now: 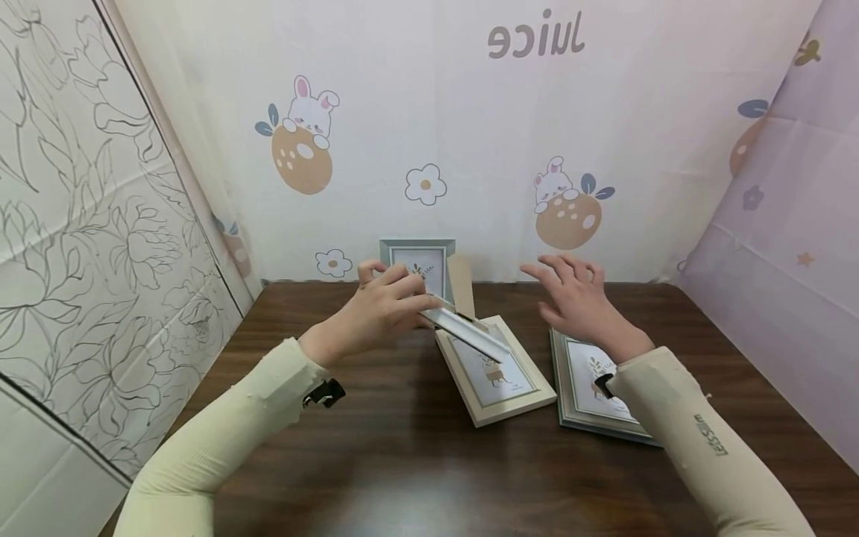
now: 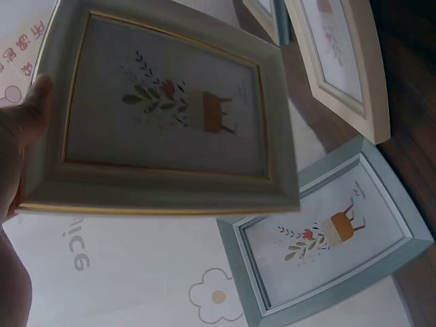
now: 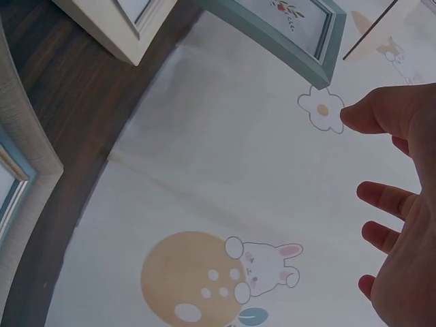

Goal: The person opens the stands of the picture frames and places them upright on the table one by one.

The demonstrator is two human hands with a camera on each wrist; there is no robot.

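Note:
My left hand (image 1: 392,302) grips one end of a white picture frame (image 1: 466,332), which is seen nearly edge-on in the head view. In the left wrist view this picture frame (image 2: 163,191) shows gold trim and a print of a potted plant, with the thumb on its border. Behind it, a teal picture frame (image 1: 417,245) stands upright near the back wall. Below the held one sits a cream picture frame (image 1: 517,406). My right hand (image 1: 577,298) hovers with fingers spread, holding nothing, over a grey-and-teal picture frame (image 1: 593,373) on the right.
A dark wooden table (image 1: 322,462) carries the frames. A white curtain (image 1: 470,134) printed with rabbits and flowers hangs along its back edge. Patterned panels (image 1: 101,224) rise on the left, and another curtain (image 1: 785,298) closes the right side.

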